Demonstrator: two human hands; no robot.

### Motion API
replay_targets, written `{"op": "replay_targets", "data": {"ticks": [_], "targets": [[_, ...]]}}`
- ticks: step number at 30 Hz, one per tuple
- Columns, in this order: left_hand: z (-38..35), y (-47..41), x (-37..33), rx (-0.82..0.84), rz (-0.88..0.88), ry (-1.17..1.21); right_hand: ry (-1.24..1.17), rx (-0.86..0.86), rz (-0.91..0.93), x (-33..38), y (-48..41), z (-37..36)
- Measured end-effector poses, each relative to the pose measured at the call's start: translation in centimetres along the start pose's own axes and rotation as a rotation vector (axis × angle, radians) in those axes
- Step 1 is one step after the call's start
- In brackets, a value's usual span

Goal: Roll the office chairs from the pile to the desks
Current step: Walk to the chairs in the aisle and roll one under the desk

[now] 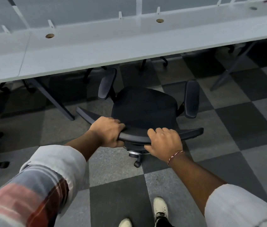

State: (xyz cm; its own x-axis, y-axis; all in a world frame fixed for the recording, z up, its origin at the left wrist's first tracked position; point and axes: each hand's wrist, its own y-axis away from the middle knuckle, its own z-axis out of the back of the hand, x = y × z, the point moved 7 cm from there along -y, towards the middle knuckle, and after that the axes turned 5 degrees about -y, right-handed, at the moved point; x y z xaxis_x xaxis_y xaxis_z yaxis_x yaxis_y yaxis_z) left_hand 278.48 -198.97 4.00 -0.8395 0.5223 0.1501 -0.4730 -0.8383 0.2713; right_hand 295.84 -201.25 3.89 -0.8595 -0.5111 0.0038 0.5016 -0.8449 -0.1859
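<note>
Left hand (109, 131) is gripping the curved top edge of the black fabric-seated office chair (144, 105), fingers wrapped over; right hand (163, 141) is clamping the same edge. Chair is facing the long white desk (96, 49), armrests nearing its front edge, checkered carpet (227, 128) lying open rightward.

Both hands (108, 131) on chair backrest (136, 134) — desk (96, 51) ahead

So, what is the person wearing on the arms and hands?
Both hands, left hand and right hand, are bare, without gloves. The sleeves are rolled up with the pale lining outward; the left sleeve shows a plaid of grey, red and white. A red and white thread bracelet circles the right wrist.
</note>
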Motion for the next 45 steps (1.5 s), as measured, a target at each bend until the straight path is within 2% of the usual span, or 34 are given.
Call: {"op": "replay_targets", "data": {"ticks": [8, 17, 27, 38, 45], "targets": [[-0.2, -0.2, 1.2, 0.028, 0.03, 0.003, 0.003, -0.002, 0.015, 0.7, -0.8, 0.1], [0.0, 1.7, -4.6, 0.001, 0.129, 0.036, 0.026, 0.195, -0.031, -1.2, 3.4, 0.9], [0.0, 6.7, -8.5, 0.036, 0.158, 0.079, 0.06, 0.278, -0.002, 0.9, 7.9, 1.8], [1.4, 8.2, -15.1, -0.005, 0.016, 0.041, 0.067, 0.26, -0.011, -0.6, 15.0, 3.4], [2.6, 6.9, -18.4, -0.046, -0.157, 0.013, 0.076, 0.166, -0.121, -2.7, 19.2, 4.0]]}}
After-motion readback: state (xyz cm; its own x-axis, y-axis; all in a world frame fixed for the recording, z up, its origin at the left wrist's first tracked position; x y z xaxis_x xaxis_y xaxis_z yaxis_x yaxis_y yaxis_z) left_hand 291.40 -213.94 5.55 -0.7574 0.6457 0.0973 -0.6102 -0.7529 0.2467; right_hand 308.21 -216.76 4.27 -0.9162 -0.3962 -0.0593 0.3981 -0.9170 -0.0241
